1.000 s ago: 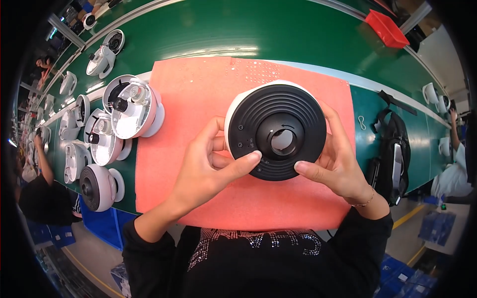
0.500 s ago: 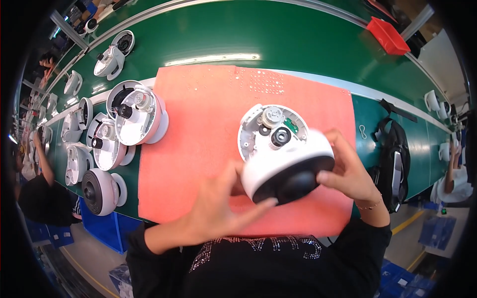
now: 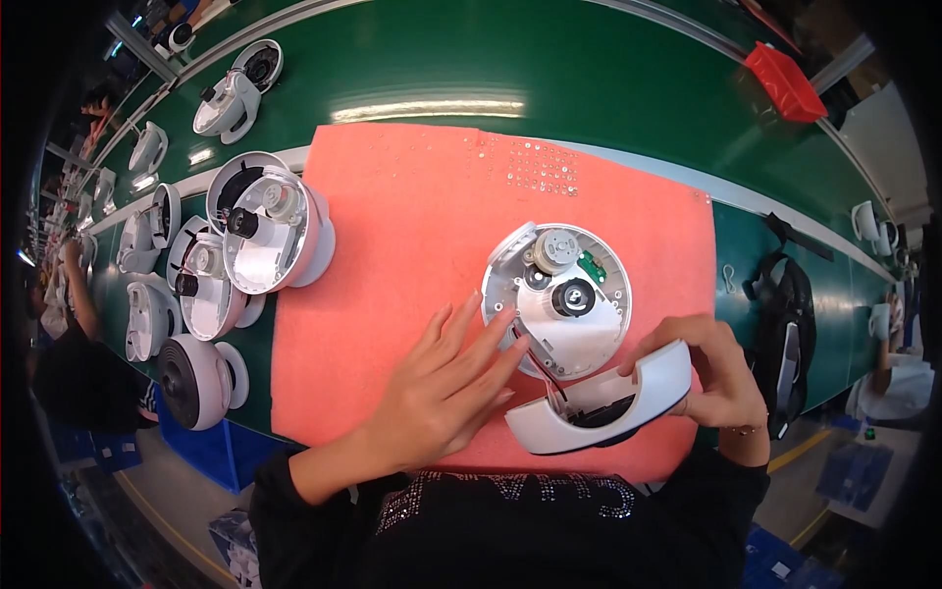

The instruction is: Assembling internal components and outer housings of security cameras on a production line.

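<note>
An opened white round housing (image 3: 525, 314) lies on the orange-pink mat (image 3: 392, 196) in front of me. Inside it sit a metal motor (image 3: 556, 247), a round black part (image 3: 573, 296) and a small green circuit board (image 3: 593, 267). My right hand (image 3: 714, 368) grips a white curved cover with a dark underside (image 3: 655, 388), tilted with its hollow toward the housing. Thin wires (image 3: 549, 371) run between cover and housing. With fingers stretched out, my left hand (image 3: 442, 385) holds nothing; its fingertips are at the housing's left edge, and I cannot tell whether they touch it.
Small screws (image 3: 545, 169) stand in rows at the mat's far edge. Several similar opened units (image 3: 270, 240) crowd the left, beside a closed one (image 3: 191, 383). A black strapped bag (image 3: 782, 334) lies right; a red bin (image 3: 785, 83) stands far right. Other people work at both sides.
The cover has come down off the housing toward me and turned, so its hollow inside and the wires now show. My left hand has let go of it and opened out beside the housing.
</note>
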### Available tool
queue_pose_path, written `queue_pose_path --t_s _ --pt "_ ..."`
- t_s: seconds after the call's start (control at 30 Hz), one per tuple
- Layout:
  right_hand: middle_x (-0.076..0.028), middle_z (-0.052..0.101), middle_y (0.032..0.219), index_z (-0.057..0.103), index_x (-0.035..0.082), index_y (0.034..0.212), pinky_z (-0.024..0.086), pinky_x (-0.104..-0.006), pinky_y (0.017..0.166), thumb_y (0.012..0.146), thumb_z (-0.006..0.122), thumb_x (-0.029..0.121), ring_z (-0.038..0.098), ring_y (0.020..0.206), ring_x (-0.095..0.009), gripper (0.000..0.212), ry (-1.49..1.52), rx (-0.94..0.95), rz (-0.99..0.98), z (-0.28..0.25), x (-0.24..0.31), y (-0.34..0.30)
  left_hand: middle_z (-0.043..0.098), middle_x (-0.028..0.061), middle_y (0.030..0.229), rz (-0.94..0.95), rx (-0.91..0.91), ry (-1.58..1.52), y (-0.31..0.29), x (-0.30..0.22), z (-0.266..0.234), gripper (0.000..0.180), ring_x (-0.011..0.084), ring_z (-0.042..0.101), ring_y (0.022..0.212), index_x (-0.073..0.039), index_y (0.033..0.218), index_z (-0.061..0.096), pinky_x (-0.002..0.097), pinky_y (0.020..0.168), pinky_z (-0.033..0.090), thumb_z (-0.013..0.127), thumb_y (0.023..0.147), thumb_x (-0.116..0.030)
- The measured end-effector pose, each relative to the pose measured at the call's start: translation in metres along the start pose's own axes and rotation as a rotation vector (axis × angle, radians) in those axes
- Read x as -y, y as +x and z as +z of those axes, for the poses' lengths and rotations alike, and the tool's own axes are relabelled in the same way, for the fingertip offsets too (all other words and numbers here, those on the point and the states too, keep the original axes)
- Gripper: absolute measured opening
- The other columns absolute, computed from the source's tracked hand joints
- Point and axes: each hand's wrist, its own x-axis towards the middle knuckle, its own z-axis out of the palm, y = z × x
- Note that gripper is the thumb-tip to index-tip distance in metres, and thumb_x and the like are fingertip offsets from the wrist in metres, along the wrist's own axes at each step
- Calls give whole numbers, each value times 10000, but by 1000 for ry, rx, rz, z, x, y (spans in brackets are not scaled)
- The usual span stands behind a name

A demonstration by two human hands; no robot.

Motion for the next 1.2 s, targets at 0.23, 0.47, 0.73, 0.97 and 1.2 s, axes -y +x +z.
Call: queue_pose_path --t_s 0.23,0.47,0.73,0.97,1.2 --pt "-89 543 1114 406 -5 1243 431 -275 874 837 594 99 531 1027 -140 460 343 -175 247 0 7 33 316 239 1365 -9 72 62 16 16 -2 303 508 330 1200 -53 920 635 564 928 357 707 654 -179" --pt "-47 605 944 453 14 1192 477 -201 676 901 523 207 584 826 -78 356 304 -157 363 -5 -10 53 290 271 1363 -55 73 -100 21 17 -11 194 522 285 1220 -32 890 636 513 967 342 659 725 -132" --pt "-62 595 984 441 -13 1189 477 -219 746 900 527 171 579 877 -89 354 258 -129 296 -3 -5 57 632 220 900 -446 -28 -634 23 16 -17 209 300 646 840 19 852 624 323 738 501 671 748 -156" --pt "-65 593 977 441 -6 1152 474 -222 764 847 587 97 580 903 -106 354 224 -132 284 3 6 56 655 147 719 -437 77 -324 41 3 -25 316 213 666 676 58 810 626 285 674 529 767 659 -182" --pt "-45 568 694 553 5 889 404 -228 530 816 621 191 519 618 -66 211 -313 -126 268 -7 -3 65 598 108 529 -456 146 -169 46 6 -25 349 184 610 471 34 645 598 257 469 477 766 658 -272"
